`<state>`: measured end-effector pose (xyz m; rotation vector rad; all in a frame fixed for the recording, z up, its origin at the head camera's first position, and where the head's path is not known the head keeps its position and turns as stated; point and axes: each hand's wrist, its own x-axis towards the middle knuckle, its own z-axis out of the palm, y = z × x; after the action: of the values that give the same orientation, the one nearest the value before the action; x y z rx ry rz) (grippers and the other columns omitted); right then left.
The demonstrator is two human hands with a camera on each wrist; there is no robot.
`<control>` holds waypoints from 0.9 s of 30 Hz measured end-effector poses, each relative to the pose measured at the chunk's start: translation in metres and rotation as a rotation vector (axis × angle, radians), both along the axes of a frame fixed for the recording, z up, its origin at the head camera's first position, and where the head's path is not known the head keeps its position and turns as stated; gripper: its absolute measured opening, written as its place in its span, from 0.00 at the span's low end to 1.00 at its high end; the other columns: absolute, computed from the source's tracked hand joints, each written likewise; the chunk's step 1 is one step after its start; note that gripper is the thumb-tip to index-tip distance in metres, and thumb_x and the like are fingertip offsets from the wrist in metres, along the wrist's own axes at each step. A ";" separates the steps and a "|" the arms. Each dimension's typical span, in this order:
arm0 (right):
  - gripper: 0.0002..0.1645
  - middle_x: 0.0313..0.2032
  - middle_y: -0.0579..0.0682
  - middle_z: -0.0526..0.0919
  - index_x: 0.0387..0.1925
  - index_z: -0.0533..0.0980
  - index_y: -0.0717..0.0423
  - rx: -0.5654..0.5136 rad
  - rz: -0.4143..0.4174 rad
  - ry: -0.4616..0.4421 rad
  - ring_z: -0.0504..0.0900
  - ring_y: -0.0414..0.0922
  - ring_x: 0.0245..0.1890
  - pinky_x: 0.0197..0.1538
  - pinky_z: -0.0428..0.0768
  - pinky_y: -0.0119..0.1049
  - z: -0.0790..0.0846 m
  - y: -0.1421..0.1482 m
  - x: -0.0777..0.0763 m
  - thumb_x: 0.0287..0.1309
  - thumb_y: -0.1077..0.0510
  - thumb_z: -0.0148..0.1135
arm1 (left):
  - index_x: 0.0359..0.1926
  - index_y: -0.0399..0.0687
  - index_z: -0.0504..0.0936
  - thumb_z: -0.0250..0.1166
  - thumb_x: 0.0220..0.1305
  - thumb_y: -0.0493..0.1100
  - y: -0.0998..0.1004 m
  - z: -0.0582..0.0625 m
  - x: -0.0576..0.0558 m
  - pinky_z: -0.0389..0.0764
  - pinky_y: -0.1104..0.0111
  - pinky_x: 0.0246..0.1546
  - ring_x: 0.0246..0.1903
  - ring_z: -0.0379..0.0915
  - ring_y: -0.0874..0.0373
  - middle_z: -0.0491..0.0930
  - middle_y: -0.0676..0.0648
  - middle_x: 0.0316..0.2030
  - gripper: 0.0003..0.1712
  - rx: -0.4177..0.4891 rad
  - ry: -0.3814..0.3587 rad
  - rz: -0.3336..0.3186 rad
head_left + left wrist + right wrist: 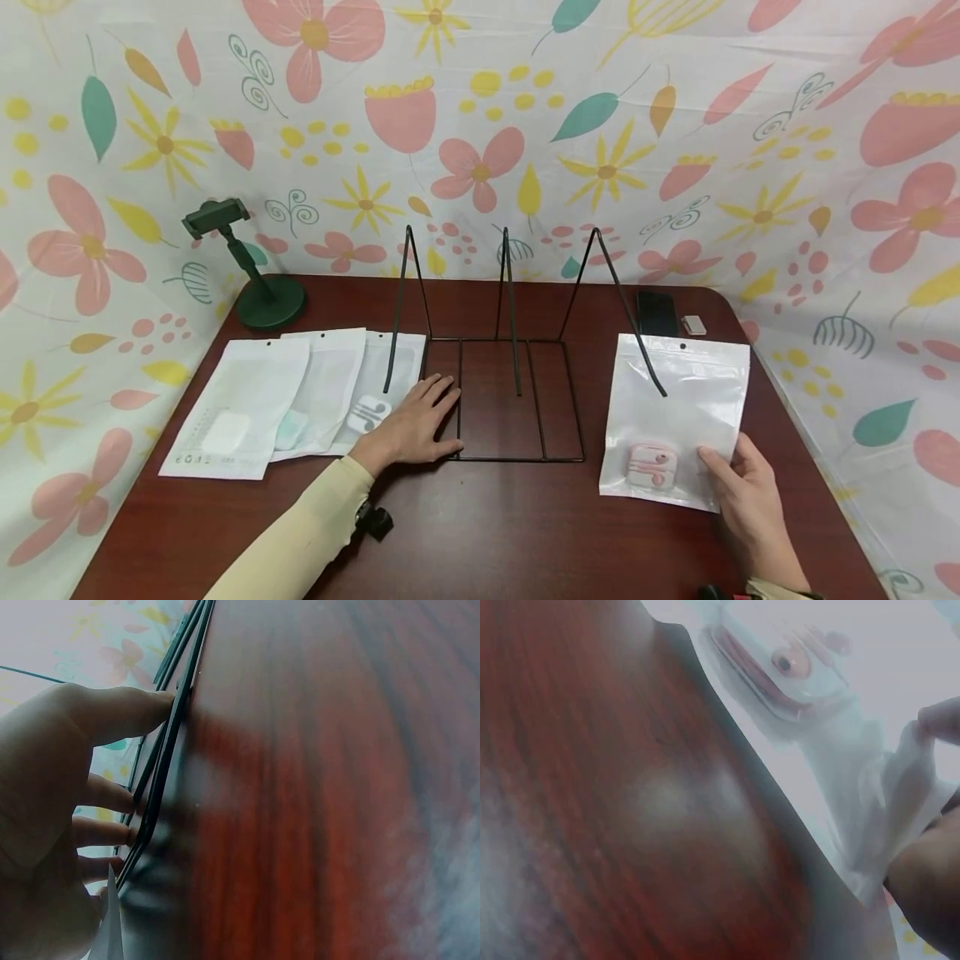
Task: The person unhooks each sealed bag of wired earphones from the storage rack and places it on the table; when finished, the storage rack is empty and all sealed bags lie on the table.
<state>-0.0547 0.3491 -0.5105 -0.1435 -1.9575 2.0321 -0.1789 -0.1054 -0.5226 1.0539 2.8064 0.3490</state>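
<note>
A black wire rack point(543, 460) with three pointed uprights stands mid-table. My left hand point(420, 421) rests on its left side, fingers spread over the base wires; in the left wrist view the thumb point(131, 712) and fingertips touch the wire. To the right of the rack, my right hand point(750, 492) pinches the lower right corner of a white zip bag point(675, 400), thumb on top. Pink earphones point(652, 467) in a clear case show through the bag's lower left; the right wrist view shows the bag's film point(855, 787) creased at the fingers.
Left of the rack lie three overlapping white zip bags point(262, 367), the nearest one holding white earphones point(367, 412). A green phone stand point(272, 302) is at the back left. Behind the right bag lie a black phone point(657, 313) and a small white block point(693, 325).
</note>
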 end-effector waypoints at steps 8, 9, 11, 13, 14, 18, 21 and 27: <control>0.17 0.33 0.27 0.79 0.51 0.71 0.64 0.460 -0.106 -0.169 0.78 0.29 0.30 0.28 0.77 0.26 0.002 0.002 -0.009 0.60 0.69 0.62 | 0.73 0.43 0.59 0.58 0.63 0.68 0.001 0.001 0.000 0.51 0.52 0.73 0.74 0.44 0.41 0.53 0.39 0.74 0.48 -0.003 -0.006 0.000; 0.18 0.32 0.28 0.79 0.51 0.70 0.66 0.458 -0.096 -0.177 0.78 0.30 0.29 0.27 0.77 0.27 0.001 0.002 -0.010 0.60 0.70 0.62 | 0.73 0.43 0.59 0.58 0.63 0.68 0.000 0.001 0.000 0.51 0.52 0.73 0.74 0.44 0.41 0.53 0.39 0.74 0.48 -0.004 -0.008 -0.001; 0.21 0.33 0.28 0.78 0.54 0.68 0.67 0.494 -0.074 -0.191 0.77 0.31 0.28 0.27 0.77 0.28 0.001 0.002 -0.012 0.61 0.68 0.61 | 0.74 0.44 0.58 0.57 0.63 0.68 -0.001 0.001 0.001 0.51 0.52 0.73 0.74 0.43 0.42 0.53 0.40 0.74 0.49 -0.011 -0.014 0.001; 0.24 0.36 0.32 0.78 0.58 0.65 0.67 0.545 -0.052 -0.213 0.76 0.30 0.30 0.29 0.76 0.28 0.000 0.001 -0.014 0.63 0.67 0.60 | 0.74 0.44 0.58 0.57 0.63 0.68 -0.002 0.001 0.001 0.50 0.52 0.73 0.74 0.43 0.42 0.52 0.40 0.74 0.49 -0.019 -0.016 0.005; 0.26 0.38 0.37 0.79 0.60 0.64 0.67 0.571 -0.041 -0.223 0.76 0.30 0.31 0.29 0.76 0.28 0.000 0.001 -0.015 0.63 0.66 0.60 | 0.74 0.44 0.58 0.57 0.63 0.68 -0.002 0.002 0.001 0.50 0.52 0.73 0.74 0.43 0.42 0.52 0.40 0.74 0.49 -0.019 -0.016 0.007; 0.31 0.47 0.62 0.80 0.66 0.61 0.66 0.705 -0.018 -0.257 0.75 0.32 0.33 0.32 0.73 0.26 0.002 0.000 -0.019 0.64 0.65 0.58 | 0.73 0.43 0.59 0.58 0.63 0.68 -0.003 0.003 0.001 0.50 0.52 0.73 0.74 0.44 0.41 0.53 0.39 0.74 0.49 -0.010 -0.008 0.009; 0.33 0.50 0.73 0.77 0.68 0.59 0.65 0.786 -0.018 -0.290 0.79 0.44 0.38 0.34 0.73 0.30 0.005 -0.002 -0.020 0.64 0.65 0.58 | 0.73 0.42 0.59 0.58 0.63 0.68 -0.002 0.003 0.001 0.51 0.51 0.73 0.74 0.44 0.41 0.53 0.39 0.74 0.49 -0.003 -0.008 0.003; 0.39 0.59 0.76 0.69 0.71 0.54 0.64 0.869 -0.015 -0.343 0.73 0.69 0.53 0.46 0.74 0.62 0.007 -0.003 -0.021 0.61 0.65 0.58 | 0.73 0.42 0.58 0.58 0.63 0.68 0.001 0.004 0.001 0.50 0.51 0.73 0.74 0.44 0.41 0.53 0.39 0.74 0.49 -0.004 -0.018 -0.001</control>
<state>-0.0756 0.3456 -0.5039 -0.3073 -2.8377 1.0276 -0.1782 -0.1048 -0.5189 1.0460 2.7897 0.3505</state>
